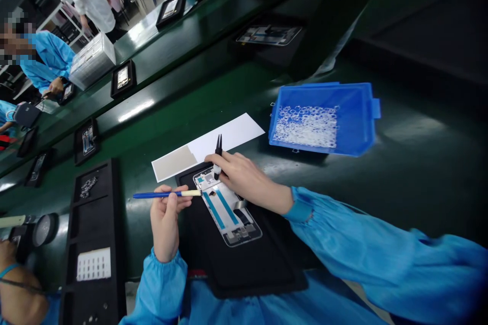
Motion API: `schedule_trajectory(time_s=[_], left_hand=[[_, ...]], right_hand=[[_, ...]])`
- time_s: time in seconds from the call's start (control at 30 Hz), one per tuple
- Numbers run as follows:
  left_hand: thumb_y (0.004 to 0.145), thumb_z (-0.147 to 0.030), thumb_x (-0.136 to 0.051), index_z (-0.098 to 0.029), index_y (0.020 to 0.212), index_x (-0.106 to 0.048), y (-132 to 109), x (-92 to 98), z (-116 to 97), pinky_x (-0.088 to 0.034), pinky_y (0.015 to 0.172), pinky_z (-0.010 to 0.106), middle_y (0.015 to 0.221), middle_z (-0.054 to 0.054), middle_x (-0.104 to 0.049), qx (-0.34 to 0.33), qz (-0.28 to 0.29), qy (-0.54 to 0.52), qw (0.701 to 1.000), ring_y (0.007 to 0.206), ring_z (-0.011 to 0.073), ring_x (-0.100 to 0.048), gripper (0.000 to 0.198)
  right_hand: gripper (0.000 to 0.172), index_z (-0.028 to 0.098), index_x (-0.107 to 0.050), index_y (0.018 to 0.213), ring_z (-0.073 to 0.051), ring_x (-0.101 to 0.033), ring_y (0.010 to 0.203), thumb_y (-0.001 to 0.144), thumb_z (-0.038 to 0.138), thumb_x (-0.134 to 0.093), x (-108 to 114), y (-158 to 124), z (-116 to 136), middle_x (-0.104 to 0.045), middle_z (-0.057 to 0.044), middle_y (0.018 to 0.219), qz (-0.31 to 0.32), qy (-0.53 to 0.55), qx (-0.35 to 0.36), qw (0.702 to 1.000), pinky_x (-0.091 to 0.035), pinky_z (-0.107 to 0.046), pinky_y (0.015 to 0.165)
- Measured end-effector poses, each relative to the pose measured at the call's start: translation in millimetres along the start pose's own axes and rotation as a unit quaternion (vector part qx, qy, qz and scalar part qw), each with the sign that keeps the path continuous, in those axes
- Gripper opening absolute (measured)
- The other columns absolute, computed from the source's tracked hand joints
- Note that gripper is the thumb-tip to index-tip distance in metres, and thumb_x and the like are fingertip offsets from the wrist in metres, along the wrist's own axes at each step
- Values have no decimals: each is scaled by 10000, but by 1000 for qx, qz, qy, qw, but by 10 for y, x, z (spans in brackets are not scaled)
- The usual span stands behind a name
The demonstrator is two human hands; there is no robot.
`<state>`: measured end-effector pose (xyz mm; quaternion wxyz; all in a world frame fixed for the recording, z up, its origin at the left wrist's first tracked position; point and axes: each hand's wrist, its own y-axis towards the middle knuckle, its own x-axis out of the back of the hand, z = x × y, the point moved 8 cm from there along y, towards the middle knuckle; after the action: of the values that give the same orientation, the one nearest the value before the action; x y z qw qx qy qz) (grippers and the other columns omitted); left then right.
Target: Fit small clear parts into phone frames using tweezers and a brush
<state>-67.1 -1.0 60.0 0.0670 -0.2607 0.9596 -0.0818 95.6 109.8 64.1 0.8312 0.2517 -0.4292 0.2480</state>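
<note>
An opened phone frame (229, 208) with blue strips lies on a black mat (259, 269) in front of me. My left hand (166, 218) grips a blue stick with a cream end (160, 195); its tip touches or nearly touches the frame's left edge. Over the frame's upper end is my right hand (246, 177), with black tweezers (218, 145) held between thumb and fingers, their points directed away from me. A white piece is at the lower part of the tweezers. Beyond the hands lies a white and beige sheet (229, 134).
A blue bin (354, 122) of small white rings sits at the right. At the left is a black compartment tray (117, 233) with small parts. Phone parts in black holders (123, 77) line the green bench (190, 86). Other people work at the far left.
</note>
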Motion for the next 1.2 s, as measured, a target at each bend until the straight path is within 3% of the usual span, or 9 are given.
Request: schedule_trajectory(time_s=[0.2,0.37,0.5,0.57,0.7,0.83,1.2], left_hand=[[862,-450,-665,-190,980,-500,-79,-35,-31,-603,730,285,973,82,-733,-30,28,82,996,780,159,-720,330],[905,-373,-612,-189,939,-573,-107,-161,-102,-590,794,284,968,46,-668,-133,46,199,970,879,154,-691,191],[897,-273,-626,-189,951,-592,-94,-241,-112,-579,800,284,953,52,-683,-167,49,275,945,913,172,-694,105],[882,-263,-647,-188,946,-595,-99,-282,-135,-584,777,293,926,52,-694,-179,53,300,936,887,181,-703,112],[881,-268,-653,-199,944,-610,-126,-369,-171,-579,788,314,912,45,-701,-204,65,359,908,868,185,-703,104],[884,-277,-657,-212,963,-624,-136,-423,-164,-564,815,336,932,47,-701,-224,74,392,889,896,196,-692,108],[891,-270,-645,-215,950,-635,-135,-582,-242,-560,754,310,896,42,-711,-261,90,438,855,855,194,-697,82]], right_hand=[[423,186,-558,1154,-207,-595,718,789,10,-434,-5,-243,81,-654,-56,850,28,29,7,999,-394,-305,649],[368,206,-567,1090,-231,-588,852,795,17,-453,53,-269,26,-641,-56,858,8,72,39,997,-429,-419,876],[337,230,-549,998,-184,-563,773,794,-8,-426,15,-251,-34,-603,-5,814,33,145,52,987,-320,-520,1072],[323,234,-542,980,-184,-558,779,806,-4,-412,-6,-264,-64,-601,-5,822,56,182,46,981,-339,-519,1061],[284,237,-536,941,-212,-565,877,827,15,-402,17,-288,-124,-611,-30,891,84,247,22,965,-455,-426,902],[280,237,-536,929,-219,-583,905,819,8,-418,61,-290,-140,-618,-31,897,92,259,18,961,-459,-394,861],[194,255,-525,946,-216,-607,891,852,86,-532,-9,-326,-166,-644,1,923,99,252,25,962,-386,-462,1030]])
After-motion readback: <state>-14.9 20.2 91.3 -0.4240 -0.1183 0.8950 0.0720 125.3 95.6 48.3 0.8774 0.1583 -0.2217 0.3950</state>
